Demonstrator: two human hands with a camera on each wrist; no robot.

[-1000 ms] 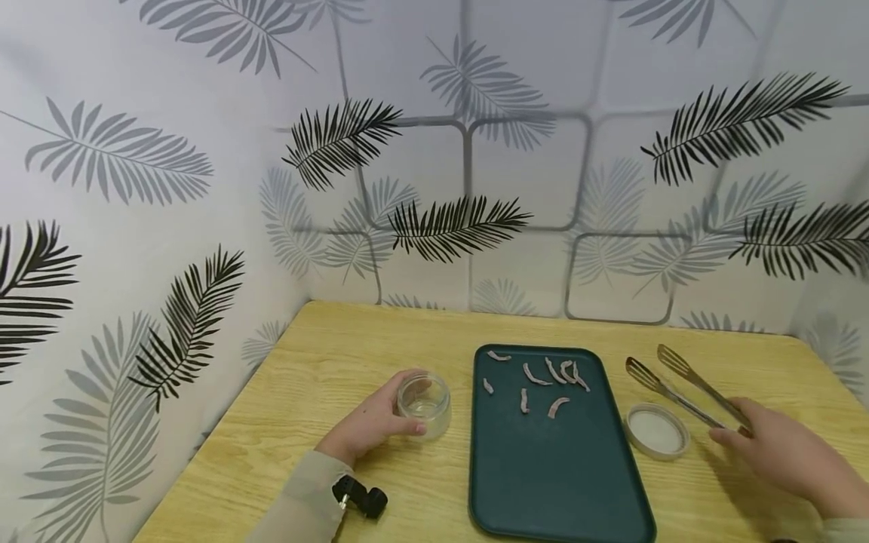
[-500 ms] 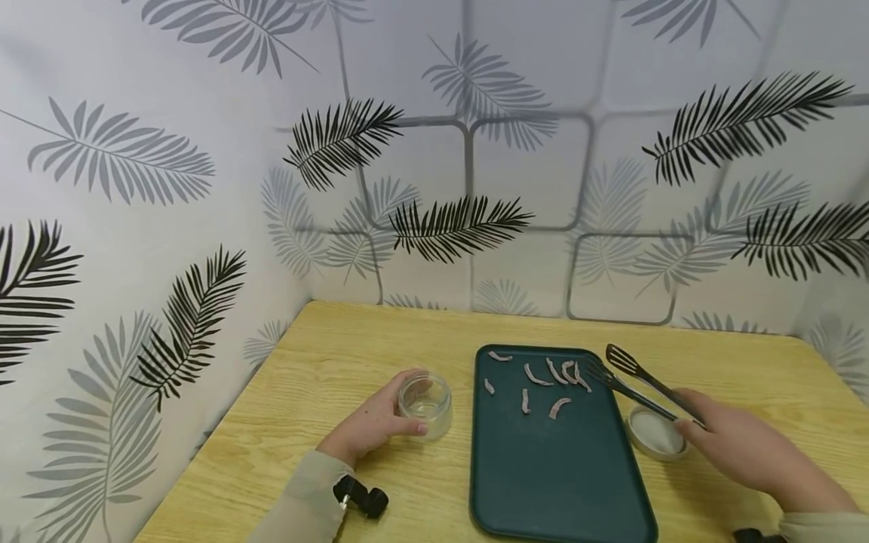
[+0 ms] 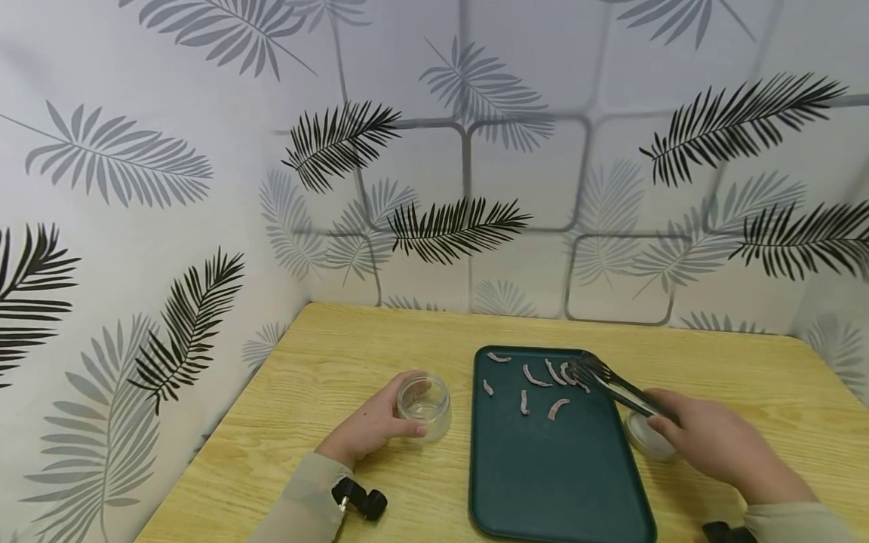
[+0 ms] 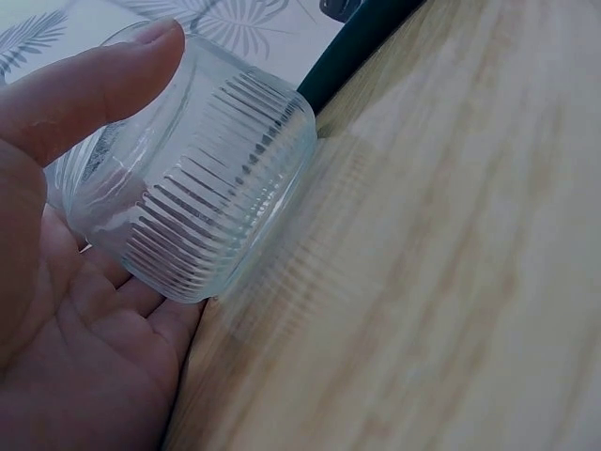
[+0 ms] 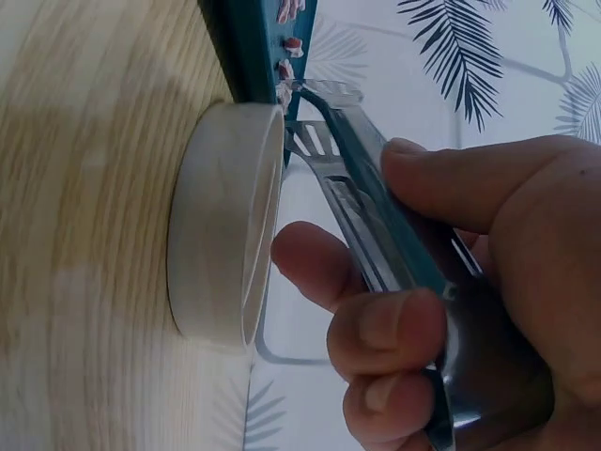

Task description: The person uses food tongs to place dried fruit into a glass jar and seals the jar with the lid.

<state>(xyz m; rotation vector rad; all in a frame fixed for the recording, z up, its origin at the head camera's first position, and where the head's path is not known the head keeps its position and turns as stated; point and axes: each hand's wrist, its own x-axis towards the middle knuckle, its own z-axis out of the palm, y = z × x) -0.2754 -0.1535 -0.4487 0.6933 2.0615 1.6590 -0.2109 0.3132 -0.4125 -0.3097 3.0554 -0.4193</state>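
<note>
My left hand (image 3: 375, 419) curls round a clear glass jar (image 3: 431, 415) that stands upright on the table, left of the tray. Ribbed glass shows on the jar's lower wall (image 4: 211, 202) in the left wrist view, with my thumb across its side. My right hand (image 3: 713, 445) grips metal tongs (image 3: 627, 392), whose slotted tips overlap the cluster of meat strips at the tray's far right corner. Several thin pinkish strips (image 3: 524, 401) lie spread over the far half of the dark green tray (image 3: 557, 475). The tong tips hide part of that cluster.
A round whitish lid (image 3: 648, 437) lies on the wooden table (image 3: 380, 339) beside the tray's right edge, partly under my right hand in the head view. A patterned wall (image 3: 434, 286) borders the table's back and left.
My right hand has carried the tongs leftward, from over the table right of the tray to the strips at its far right corner. My left hand and the jar have stayed put.
</note>
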